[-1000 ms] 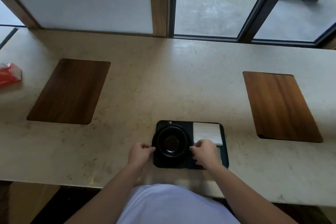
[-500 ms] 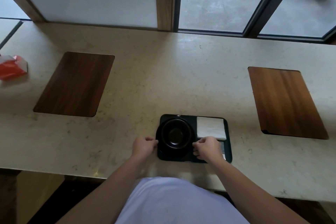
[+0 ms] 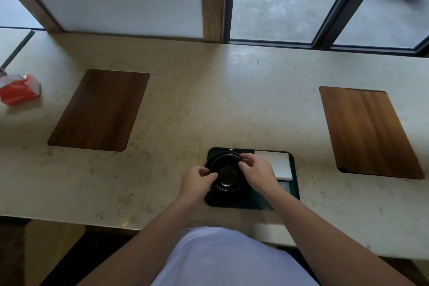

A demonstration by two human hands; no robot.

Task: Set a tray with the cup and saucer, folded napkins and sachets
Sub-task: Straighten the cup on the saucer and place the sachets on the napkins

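On the near middle of the worktop (image 3: 232,100), tray (image 3: 293,183) already carries cup (image 3: 228,173), on its left half, and folded napkin (image 3: 279,165), far right. Sachets: something pale shows near right, unclear. Left hand (image 3: 197,181) and right hand (image 3: 257,173) pinch cup rim from either side, fingers closed on it.

2 wood mats (image 3: 98,110), red pkt (image 3: 18,89)

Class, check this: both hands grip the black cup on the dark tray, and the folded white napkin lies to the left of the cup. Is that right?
Not quite. The head view shows the napkin lying right of the cup, not left. Both the left hand and right hand grip the cup on the tray.
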